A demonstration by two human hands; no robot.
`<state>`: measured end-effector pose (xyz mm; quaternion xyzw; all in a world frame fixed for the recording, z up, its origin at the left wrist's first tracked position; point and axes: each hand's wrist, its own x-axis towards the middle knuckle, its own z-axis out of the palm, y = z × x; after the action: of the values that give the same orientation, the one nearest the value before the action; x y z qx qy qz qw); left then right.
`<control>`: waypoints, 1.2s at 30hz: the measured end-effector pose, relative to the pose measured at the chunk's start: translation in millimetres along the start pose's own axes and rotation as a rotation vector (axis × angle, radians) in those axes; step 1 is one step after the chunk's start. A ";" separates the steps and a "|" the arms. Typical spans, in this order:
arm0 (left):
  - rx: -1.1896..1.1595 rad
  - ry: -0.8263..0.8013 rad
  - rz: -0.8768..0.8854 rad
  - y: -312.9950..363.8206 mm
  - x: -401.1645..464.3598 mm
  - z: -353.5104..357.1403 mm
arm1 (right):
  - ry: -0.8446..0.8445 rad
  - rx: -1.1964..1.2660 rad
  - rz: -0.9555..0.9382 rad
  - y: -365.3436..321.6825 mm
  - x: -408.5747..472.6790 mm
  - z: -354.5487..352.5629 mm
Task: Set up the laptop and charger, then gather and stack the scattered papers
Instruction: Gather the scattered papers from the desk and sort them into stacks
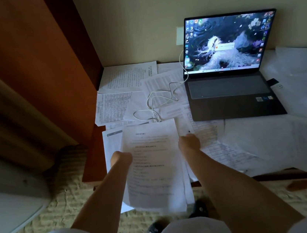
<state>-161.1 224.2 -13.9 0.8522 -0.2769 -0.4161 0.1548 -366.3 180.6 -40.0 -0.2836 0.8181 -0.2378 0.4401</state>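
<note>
An open laptop (230, 87) with its screen lit stands at the back right of the desk. A white charger cable (158, 100) runs from its left side and loops over the papers toward a wall socket (180, 35). Printed sheets (128, 76) lie scattered over the desk. I hold a small stack of papers (152, 164) out over the desk's front edge. My left hand (121, 157) grips its left edge and my right hand (188, 143) grips its right edge.
A tall wooden panel (56, 70) walls off the desk on the left. More loose sheets (277, 139) cover the right half of the desk. Patterned carpet (72, 200) lies below, and my dark shoes (198, 208) show near the desk edge.
</note>
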 end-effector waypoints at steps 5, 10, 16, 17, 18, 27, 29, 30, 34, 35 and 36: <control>-0.045 0.153 0.105 -28.1 2.7 -16.9 | -0.153 -0.085 -0.122 17.4 -32.3 34.8; -0.161 0.248 0.046 -60.7 9.8 -36.7 | -0.187 -0.153 -0.321 23.7 -56.9 60.4; -0.059 0.184 0.081 -64.2 15.0 -44.5 | -0.146 -0.323 -0.372 17.3 -64.9 69.9; -0.006 0.174 0.115 -61.3 15.1 -44.3 | -0.131 -0.347 -0.374 18.7 -63.7 70.9; 0.051 0.171 0.138 -58.3 14.3 -43.6 | -0.118 -0.354 -0.385 19.0 -62.9 71.0; -0.164 -0.017 0.041 -59.7 19.8 -58.1 | -0.173 -0.251 -0.215 20.6 -51.4 70.1; -0.124 -0.065 0.082 -63.2 24.0 -64.1 | -0.194 -0.352 -0.225 20.0 -55.8 75.1; -0.139 -0.091 0.113 -64.0 27.1 -66.2 | -0.190 -0.423 -0.235 17.9 -58.3 77.8; -0.278 -0.221 0.149 -59.4 28.1 -77.0 | -0.208 -0.322 -0.237 10.2 -69.6 93.3; -0.307 -0.209 0.195 -56.7 24.7 -80.2 | -0.242 -0.203 -0.208 7.2 -75.9 95.7; -0.336 -0.170 0.259 -53.0 20.9 -83.6 | -0.265 -0.084 -0.189 2.0 -83.2 98.3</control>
<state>-66.0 256.8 -2.5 0.7338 -0.3226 -0.5032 0.3227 -245.2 224.4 -41.7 -0.4064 0.7318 -0.2041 0.5076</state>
